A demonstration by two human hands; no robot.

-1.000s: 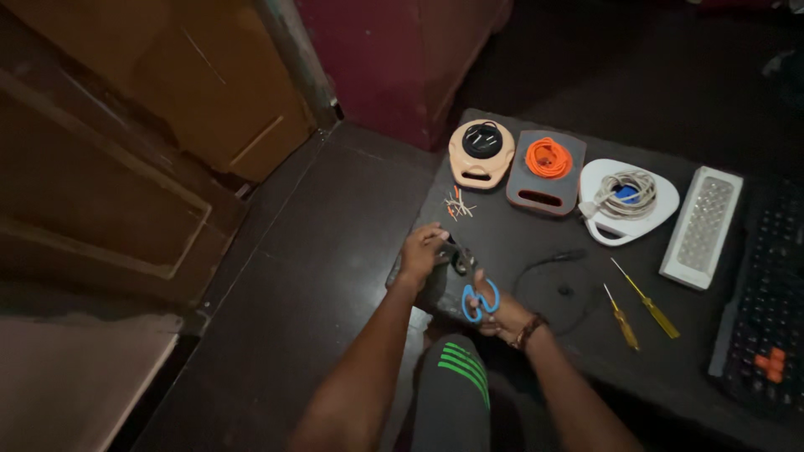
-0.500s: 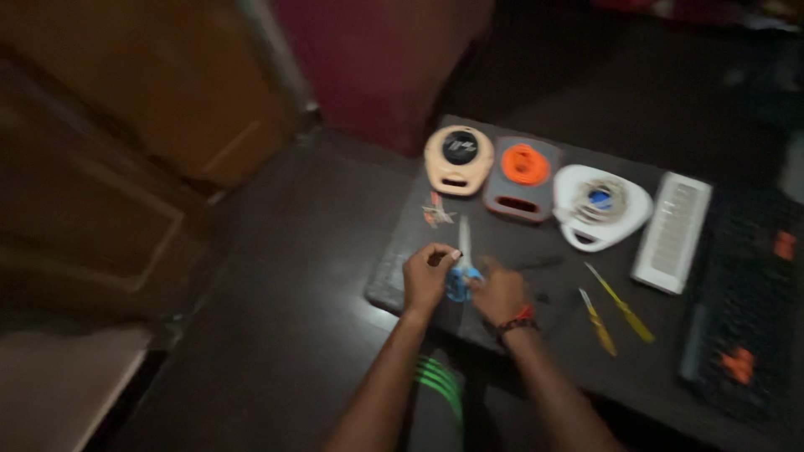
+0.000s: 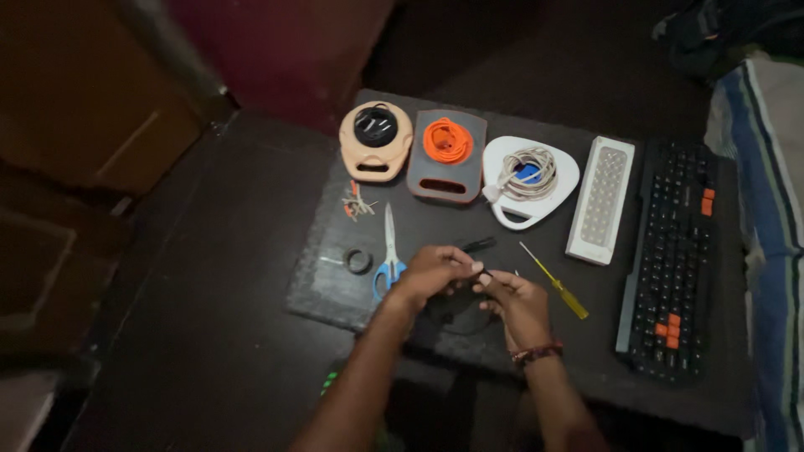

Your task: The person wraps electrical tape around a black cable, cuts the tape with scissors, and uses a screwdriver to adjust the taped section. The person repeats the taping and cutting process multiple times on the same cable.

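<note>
While both hands pinch black cable [image 3: 477,245] | left hand [image 3: 431,272], right hand [image 3: 512,297] fingers closed | cable runs up-right.

Black cable [image 3: 477,245] between hands mostly hidden; grip unclear

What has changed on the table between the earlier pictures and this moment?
The blue-handled scissors, held in the hands before, now lie on the dark mat. The left hand and right hand have met over a thin black cable. The three reels, the yellow screwdriver and the keyboard stayed put.
</note>
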